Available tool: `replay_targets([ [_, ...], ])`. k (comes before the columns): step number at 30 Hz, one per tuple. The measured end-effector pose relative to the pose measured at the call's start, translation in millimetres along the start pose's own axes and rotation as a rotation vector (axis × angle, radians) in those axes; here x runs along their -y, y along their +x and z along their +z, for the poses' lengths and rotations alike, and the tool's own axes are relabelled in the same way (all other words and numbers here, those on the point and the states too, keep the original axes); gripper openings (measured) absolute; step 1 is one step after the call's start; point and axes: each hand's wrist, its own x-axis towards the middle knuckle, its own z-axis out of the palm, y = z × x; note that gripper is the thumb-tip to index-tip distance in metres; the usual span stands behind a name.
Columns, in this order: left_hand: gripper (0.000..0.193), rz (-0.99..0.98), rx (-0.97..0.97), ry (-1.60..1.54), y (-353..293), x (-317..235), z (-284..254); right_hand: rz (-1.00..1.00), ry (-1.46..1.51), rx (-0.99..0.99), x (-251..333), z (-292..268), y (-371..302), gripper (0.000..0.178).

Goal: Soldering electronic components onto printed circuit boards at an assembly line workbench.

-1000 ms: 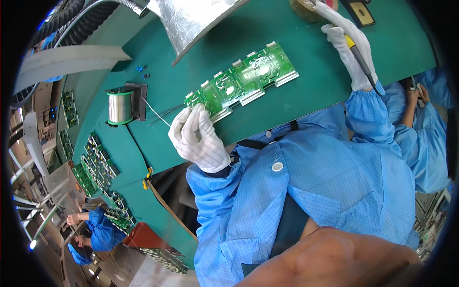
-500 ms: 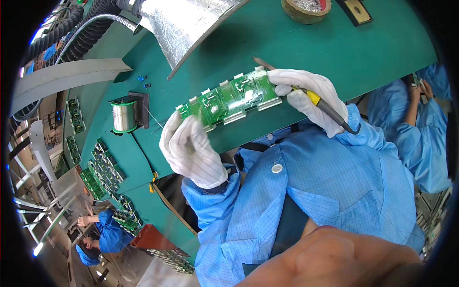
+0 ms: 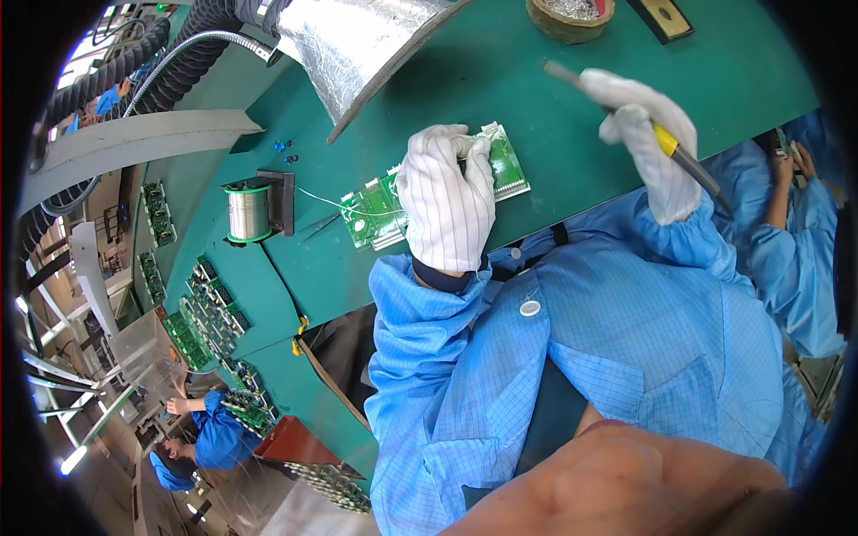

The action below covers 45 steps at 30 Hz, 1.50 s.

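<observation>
A long green circuit board (image 3: 508, 163), made of several joined sections, lies on the green bench mat. Over its middle is my left hand (image 3: 445, 201) in a white striped glove, fingers pinched together and covering that stretch of the board. A thin solder wire (image 3: 362, 213) runs from the spool (image 3: 249, 214) across the board's left part into this hand. Off to the right, above the mat and apart from the board, my gloved right hand (image 3: 651, 143) grips a soldering iron (image 3: 664, 138) with a yellow and black handle. Its tip points up and left.
A silvery foil-covered hood (image 3: 357, 45) hangs behind the board. At the back stand a round bowl (image 3: 572, 22) and a dark tray (image 3: 663, 18). Populated boards (image 3: 210, 308) lie at the left. A co-worker's blue sleeve (image 3: 791, 232) is at the right.
My left hand has moved right, from the board's left end onto its middle. My right hand has let go of the board's right end and lifted away up and right with the iron.
</observation>
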Motion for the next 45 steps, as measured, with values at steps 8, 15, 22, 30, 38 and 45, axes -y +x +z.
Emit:
replay_targets([
  [8,0.014,0.097,-0.229,0.03,-9.4,-5.0,5.3,-0.173,-0.041,0.103,-2.0,22.9,-6.2,0.027],
  [15,0.014,0.105,-0.226,-0.015,-9.7,-3.6,4.9,-0.3,-0.141,0.137,-5.3,20.3,-5.9,0.017],
  [22,0.015,0.123,-0.252,0.015,-8.9,-1.2,8.0,-0.456,-0.259,0.191,-4.2,13.6,6.1,0.017],
  [30,0.015,0.134,-0.252,0.019,-7.6,-2.2,7.9,0.034,0.138,0.452,6.8,-4.4,41.4,0.024],
  [38,0.015,0.153,-0.269,0.024,-8.0,-1.7,9.2,0.049,0.076,0.66,3.8,-12.0,78.7,0.028],
  [45,0.015,0.162,-0.284,0.011,-7.7,-1.2,10.2,0.075,0.101,0.667,-10.9,-13.0,81.3,0.028],
])
